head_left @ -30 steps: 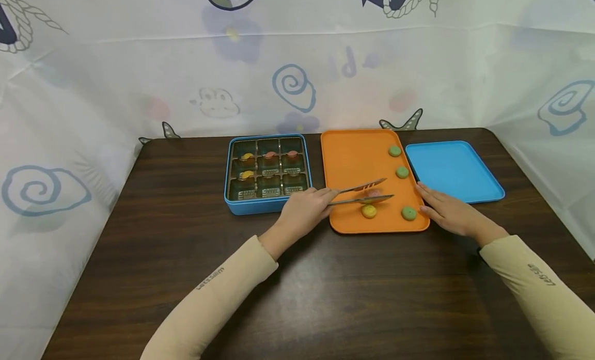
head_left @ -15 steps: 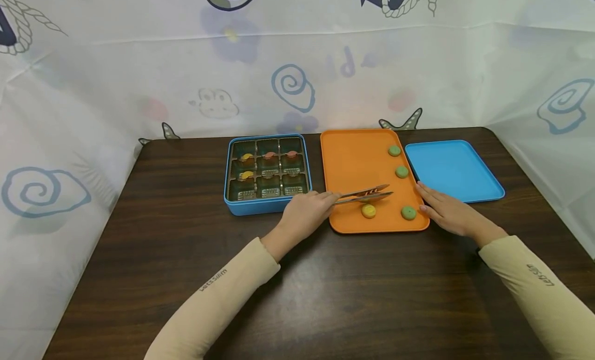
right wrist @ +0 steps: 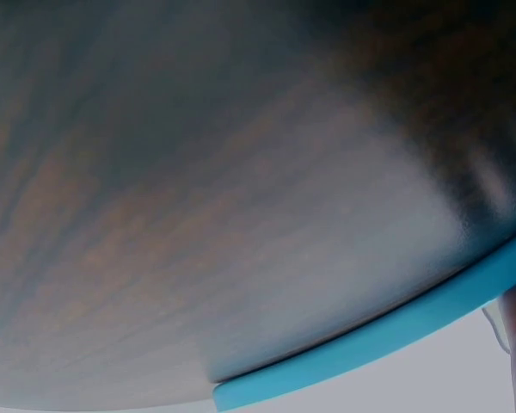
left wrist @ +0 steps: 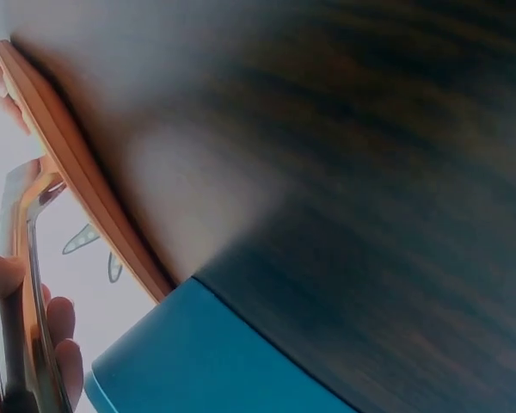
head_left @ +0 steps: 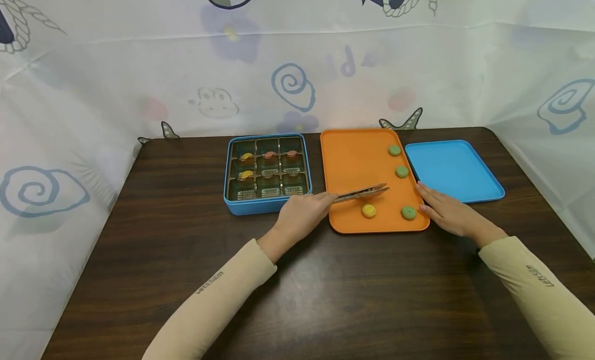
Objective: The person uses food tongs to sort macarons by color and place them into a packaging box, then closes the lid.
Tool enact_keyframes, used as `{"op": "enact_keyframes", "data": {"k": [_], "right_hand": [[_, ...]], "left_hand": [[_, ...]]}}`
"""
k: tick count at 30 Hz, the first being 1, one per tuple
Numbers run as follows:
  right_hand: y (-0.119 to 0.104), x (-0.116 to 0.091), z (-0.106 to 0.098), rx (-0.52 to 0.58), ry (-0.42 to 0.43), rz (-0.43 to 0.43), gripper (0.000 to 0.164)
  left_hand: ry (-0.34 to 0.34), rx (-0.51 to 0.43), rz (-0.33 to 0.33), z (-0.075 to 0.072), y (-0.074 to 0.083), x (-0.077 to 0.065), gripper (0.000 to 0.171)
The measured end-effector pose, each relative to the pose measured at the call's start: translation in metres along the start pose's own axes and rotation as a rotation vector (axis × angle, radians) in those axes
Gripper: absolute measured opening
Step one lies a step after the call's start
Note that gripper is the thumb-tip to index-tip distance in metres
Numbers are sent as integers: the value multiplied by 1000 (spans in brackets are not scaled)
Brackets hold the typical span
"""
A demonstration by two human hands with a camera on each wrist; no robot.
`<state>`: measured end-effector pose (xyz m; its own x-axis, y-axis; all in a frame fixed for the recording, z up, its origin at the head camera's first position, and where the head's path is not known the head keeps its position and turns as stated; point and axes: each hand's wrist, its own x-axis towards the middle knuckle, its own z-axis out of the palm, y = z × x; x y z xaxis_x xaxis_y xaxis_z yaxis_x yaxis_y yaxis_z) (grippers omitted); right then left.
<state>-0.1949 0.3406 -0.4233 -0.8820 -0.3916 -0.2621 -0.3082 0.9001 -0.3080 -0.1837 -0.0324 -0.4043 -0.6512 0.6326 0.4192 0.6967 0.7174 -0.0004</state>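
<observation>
My left hand (head_left: 303, 214) grips metal tongs (head_left: 360, 193), which reach right, low over the orange tray (head_left: 355, 153). The tongs' arms lie close together; whatever is between their tips is hidden in the head view. In the left wrist view, thumb and fingers (left wrist: 62, 320) press the tongs from both sides. A yellow macaron-like piece (head_left: 369, 211) lies just in front of the tips. Three green ones, the nearest a green piece (head_left: 408, 213), line the tray's right side. My right hand (head_left: 448, 211) rests with extended fingers at the tray's right edge.
A blue box (head_left: 253, 207) with a divided insert stands left of the tray, holding two yellow pieces (head_left: 246, 174) and two pink pieces (head_left: 269, 155). A flat blue tray or lid (head_left: 457, 169) lies at right. White printed cloth (head_left: 186, 65) hangs behind the dark table (head_left: 325, 298).
The tongs' arms have come together from a wide spread. A pink piece seen between them a second ago is now out of sight behind them. My right hand has stayed put.
</observation>
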Motion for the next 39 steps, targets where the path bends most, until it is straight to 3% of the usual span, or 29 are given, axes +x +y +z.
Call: {"op": "enact_keyframes", "data": {"k": [7,18,32,39], "right_hand": [[-1,0,-2,3,-10,14,66],[-3,1,-3,4,-2,5,65],[-3,0,1,36,27,-29,65],[-3,-1,1,24,8,-19,66]], "left_hand": [[14,13,-19,-8,-3,-2,24],[98,-26,-83,-31,-16,-10,28],[130,7,-153,-65,-47,-41,33],[135,59,-231,-81,-68,-64,35]]}}
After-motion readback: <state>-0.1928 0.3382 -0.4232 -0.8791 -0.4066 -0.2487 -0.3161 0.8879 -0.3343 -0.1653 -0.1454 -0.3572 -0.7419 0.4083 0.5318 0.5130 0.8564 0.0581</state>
